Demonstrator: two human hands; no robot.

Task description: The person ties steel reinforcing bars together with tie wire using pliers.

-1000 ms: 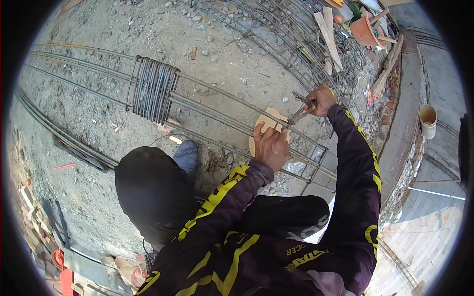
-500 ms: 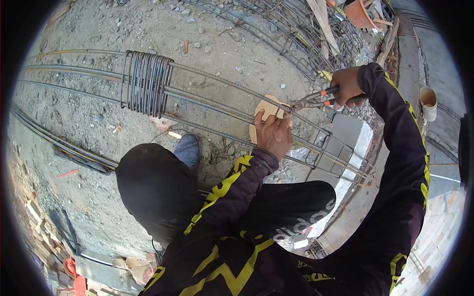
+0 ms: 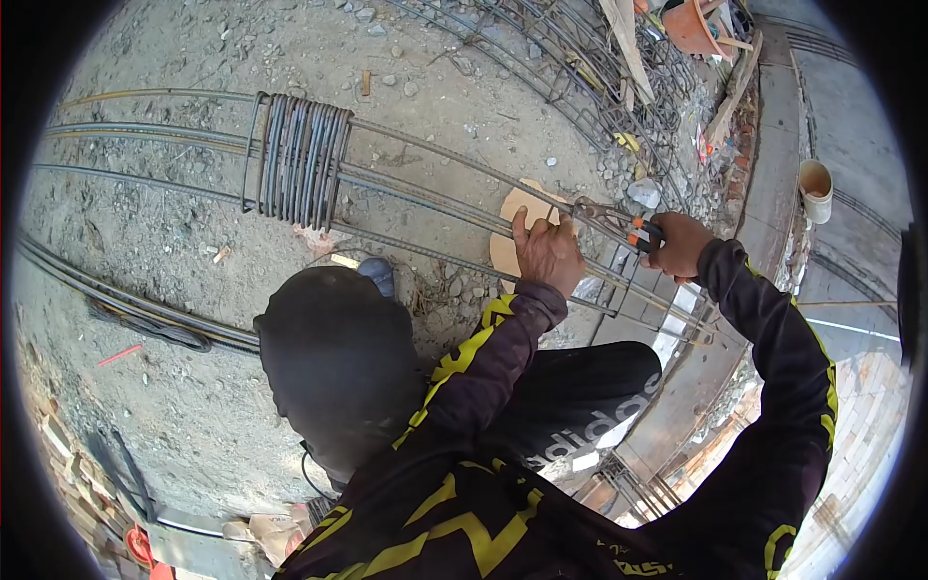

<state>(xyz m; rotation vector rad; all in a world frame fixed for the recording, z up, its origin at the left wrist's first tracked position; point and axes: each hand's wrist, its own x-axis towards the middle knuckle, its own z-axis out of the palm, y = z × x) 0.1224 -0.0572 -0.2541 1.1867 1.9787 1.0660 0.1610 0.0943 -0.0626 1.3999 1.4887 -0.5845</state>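
My right hand (image 3: 680,246) is closed round the orange-and-black handles of a pair of pincers (image 3: 619,224). Their jaws reach the top steel bar of a long rebar cage (image 3: 454,164), just right of my other hand. My left hand (image 3: 549,253) lies across the bars, fingers curled over them close to the jaws; what is under its fingertips is partly hidden. Beneath it a tan piece of cardboard (image 3: 505,256) rests on the ground. Farther left, a tight bundle of bent stirrups (image 3: 302,159) is threaded on the same bars.
More rebar cages (image 3: 551,77) lie at the top, near an orange bucket (image 3: 691,29). A whitish bucket (image 3: 816,191) stands on the concrete at right. Loose bars (image 3: 135,295) run along the left. A person's dark-capped head (image 3: 333,367) is below the bars.
The pincers' handles have come closer together and swung downward, with my right hand lower and nearer my left. The whole view has shifted slightly.
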